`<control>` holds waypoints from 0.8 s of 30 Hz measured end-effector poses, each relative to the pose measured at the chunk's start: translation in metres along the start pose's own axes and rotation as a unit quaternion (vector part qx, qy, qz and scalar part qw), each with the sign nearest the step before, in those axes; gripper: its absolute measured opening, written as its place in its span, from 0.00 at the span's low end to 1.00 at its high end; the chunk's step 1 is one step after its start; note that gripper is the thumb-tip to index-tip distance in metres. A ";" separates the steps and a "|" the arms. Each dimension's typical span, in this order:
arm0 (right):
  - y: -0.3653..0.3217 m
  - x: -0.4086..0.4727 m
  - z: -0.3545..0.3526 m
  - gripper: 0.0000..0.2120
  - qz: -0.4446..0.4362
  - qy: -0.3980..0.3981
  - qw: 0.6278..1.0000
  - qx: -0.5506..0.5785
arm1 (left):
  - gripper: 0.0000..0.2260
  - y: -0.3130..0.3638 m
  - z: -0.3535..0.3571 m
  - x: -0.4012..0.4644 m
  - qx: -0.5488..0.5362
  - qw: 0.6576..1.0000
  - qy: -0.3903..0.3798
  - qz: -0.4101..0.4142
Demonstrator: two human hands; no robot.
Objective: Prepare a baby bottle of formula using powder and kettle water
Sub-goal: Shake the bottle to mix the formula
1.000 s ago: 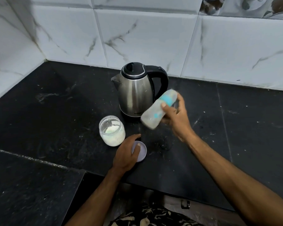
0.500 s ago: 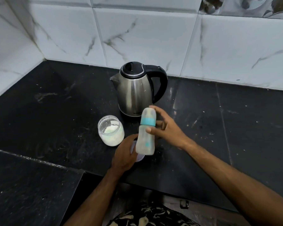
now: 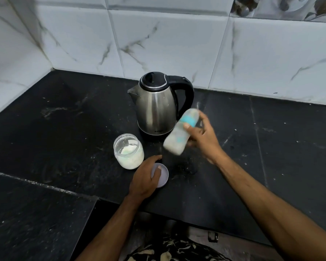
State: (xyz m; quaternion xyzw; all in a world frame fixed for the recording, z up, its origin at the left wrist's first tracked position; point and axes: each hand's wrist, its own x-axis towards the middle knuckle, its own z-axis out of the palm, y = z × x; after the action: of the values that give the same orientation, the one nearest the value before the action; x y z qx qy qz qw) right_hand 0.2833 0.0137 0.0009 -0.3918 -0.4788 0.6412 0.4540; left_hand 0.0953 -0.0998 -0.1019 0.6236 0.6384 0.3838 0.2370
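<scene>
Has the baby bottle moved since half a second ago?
Yes. The baby bottle, gripped by the right hand, was upright in front of the kettle; now it is tilted, top up and right, higher beside the kettle's handle side.

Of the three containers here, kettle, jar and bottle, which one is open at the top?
The glass jar of white powder: its mouth is uncovered. The kettle has its black lid down, and the baby bottle is capped.

A home kitchen corner.

A black stone counter [image 3: 64,129] meets white marble-look wall tiles [image 3: 158,44] on two sides, with one decorative picture tile [image 3: 282,6] at the top right. A steel electric kettle [image 3: 156,108] with a black handle stands on the counter, an open glass jar [image 3: 128,151] of white powder near it.
</scene>
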 end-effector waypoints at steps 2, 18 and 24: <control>-0.002 0.006 -0.001 0.26 -0.008 0.071 0.994 0.078 | 0.18 0.000 0.000 0.000 0.000 1.000 -0.002 -0.002; 0.008 -0.014 0.005 0.33 0.005 -0.182 0.977 -0.113 | 0.17 0.004 -0.002 0.000 -0.017 1.000 -0.006 0.017; -0.006 0.012 -0.003 0.29 -0.021 0.074 0.995 0.058 | 0.18 0.002 -0.001 -0.001 0.004 1.000 -0.002 -0.001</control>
State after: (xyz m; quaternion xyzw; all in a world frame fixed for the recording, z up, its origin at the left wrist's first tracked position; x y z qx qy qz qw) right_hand 0.2835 0.0267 0.0051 -0.4011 -0.4136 0.6277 0.5235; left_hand 0.0963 -0.1008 -0.0998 0.6245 0.6402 0.3802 0.2360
